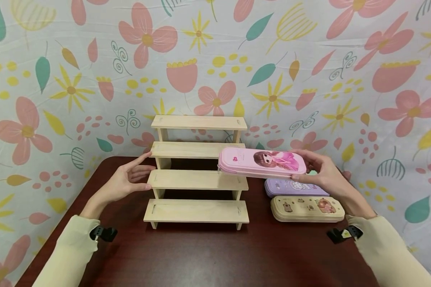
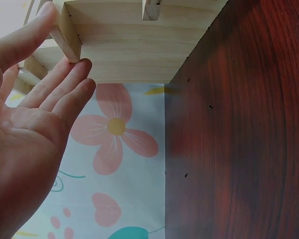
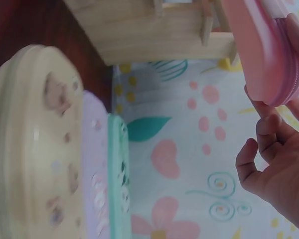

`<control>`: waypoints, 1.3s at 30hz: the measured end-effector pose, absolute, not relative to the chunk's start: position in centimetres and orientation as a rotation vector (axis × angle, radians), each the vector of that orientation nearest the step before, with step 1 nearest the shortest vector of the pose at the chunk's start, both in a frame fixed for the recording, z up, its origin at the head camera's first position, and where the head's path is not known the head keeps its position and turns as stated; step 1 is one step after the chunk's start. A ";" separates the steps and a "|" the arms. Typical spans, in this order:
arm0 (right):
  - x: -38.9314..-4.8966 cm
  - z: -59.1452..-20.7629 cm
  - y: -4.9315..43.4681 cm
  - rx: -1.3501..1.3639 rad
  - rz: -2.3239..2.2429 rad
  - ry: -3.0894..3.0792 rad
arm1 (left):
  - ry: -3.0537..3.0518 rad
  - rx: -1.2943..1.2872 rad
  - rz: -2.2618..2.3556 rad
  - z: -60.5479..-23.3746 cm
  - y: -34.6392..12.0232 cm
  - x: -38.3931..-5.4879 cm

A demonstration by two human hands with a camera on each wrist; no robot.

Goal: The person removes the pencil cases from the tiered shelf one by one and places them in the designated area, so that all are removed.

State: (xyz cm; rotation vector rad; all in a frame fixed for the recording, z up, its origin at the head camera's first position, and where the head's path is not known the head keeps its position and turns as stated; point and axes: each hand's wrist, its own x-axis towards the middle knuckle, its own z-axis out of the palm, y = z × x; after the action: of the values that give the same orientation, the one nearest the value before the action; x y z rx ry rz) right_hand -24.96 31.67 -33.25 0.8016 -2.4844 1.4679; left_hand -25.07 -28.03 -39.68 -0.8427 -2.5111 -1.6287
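A pink zippered pencil case (image 1: 262, 162) with a doll picture is held up beside the wooden tiered rack (image 1: 197, 179). My right hand (image 1: 321, 171) pinches its right end between thumb and fingers. In the right wrist view the zip side of the pink pencil case (image 3: 264, 55) shows, with my right hand (image 3: 289, 164) at its lower end. At the rack's left side, my left hand (image 1: 123, 177) touches the ends of the middle tiers with fairly straight fingers. The left wrist view shows my left hand (image 2: 35, 129) with its fingertips against the wood, holding nothing.
On the dark wooden table (image 1: 215, 259), right of the rack, lie a cream pencil case (image 1: 307, 209) and a purple one (image 1: 283, 187) behind it. A mint-green case (image 3: 118, 169) lies beyond the purple one. A flower-printed cloth (image 1: 215, 59) hangs behind everything.
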 end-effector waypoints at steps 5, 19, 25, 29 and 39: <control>-23.6 -34.2 33.3 0.807 1.467 -2.485 | -2.504 -0.845 -1.633 -39.7 -27.9 -25.1; -20.1 -37.0 38.5 0.852 1.583 -2.514 | -2.507 -0.843 -1.634 -39.8 -28.0 -24.9; -18.2 -38.0 40.8 0.760 1.420 -2.593 | -2.516 -0.836 -1.622 -39.6 -27.9 -24.9; -17.1 -38.7 42.3 0.777 1.415 -2.613 | -2.516 -0.830 -1.626 -39.6 -27.9 -24.9; -15.7 -41.5 45.2 0.761 1.511 -2.662 | -2.515 -0.825 -1.642 -39.6 -27.9 -24.9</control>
State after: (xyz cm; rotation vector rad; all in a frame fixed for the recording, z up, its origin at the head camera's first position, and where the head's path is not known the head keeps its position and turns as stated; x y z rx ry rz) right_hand -15.66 45.20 -41.52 0.7613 -2.6624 1.5113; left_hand -24.91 -27.89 -39.62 -0.8255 -2.5153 -1.6423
